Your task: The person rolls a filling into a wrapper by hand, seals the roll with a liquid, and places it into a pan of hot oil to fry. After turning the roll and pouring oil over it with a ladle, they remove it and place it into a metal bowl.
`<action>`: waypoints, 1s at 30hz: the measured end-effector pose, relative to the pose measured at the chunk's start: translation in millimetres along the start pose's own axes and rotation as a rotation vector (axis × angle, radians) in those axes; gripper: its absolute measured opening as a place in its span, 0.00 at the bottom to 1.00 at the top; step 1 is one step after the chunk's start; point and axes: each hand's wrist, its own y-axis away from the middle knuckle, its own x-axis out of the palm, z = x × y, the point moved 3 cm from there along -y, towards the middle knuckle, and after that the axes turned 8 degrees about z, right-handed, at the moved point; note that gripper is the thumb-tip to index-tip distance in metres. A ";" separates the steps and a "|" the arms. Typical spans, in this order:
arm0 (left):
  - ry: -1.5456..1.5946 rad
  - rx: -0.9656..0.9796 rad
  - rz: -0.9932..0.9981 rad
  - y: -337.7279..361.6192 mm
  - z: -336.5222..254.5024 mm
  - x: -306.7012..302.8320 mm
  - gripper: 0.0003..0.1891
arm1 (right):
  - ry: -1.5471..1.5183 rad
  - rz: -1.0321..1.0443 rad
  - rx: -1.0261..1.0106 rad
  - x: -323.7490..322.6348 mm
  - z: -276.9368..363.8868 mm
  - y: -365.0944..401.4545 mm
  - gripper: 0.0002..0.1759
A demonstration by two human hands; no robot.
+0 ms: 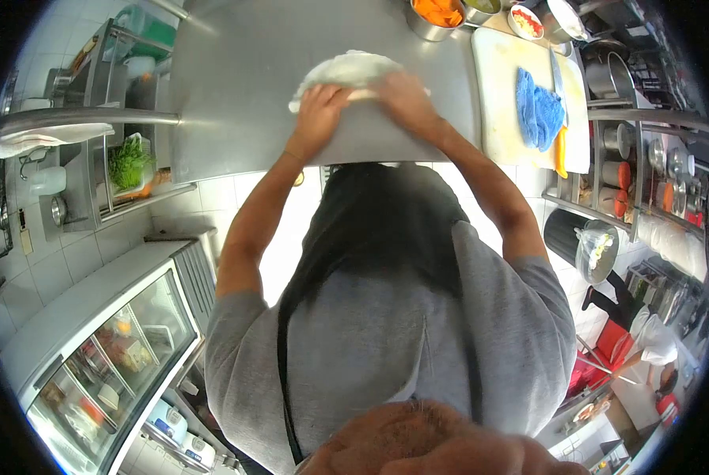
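A white cloth (354,70) lies bunched on the steel worktop (235,71), close to its front edge. My left hand (321,115) presses on the left part of the cloth, its fingers curled over the near edge. On the right part rests my right hand (406,99), smeared by motion, with its fingers bent onto the cloth. Both forearms reach forward over the worktop's edge.
Right of my hands is a white cutting board (497,103) with a blue cloth (538,111), a knife (558,75) and an orange-handled tool (561,150). Behind it stand a metal container of orange pieces (436,14) and several bowls. A glass-topped fridge (117,356) is at lower left.
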 end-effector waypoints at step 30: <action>0.103 -0.066 -0.030 19.4 -15.9 10.4 0.18 | -0.058 0.039 -0.099 14.0 11.9 -4.1 0.19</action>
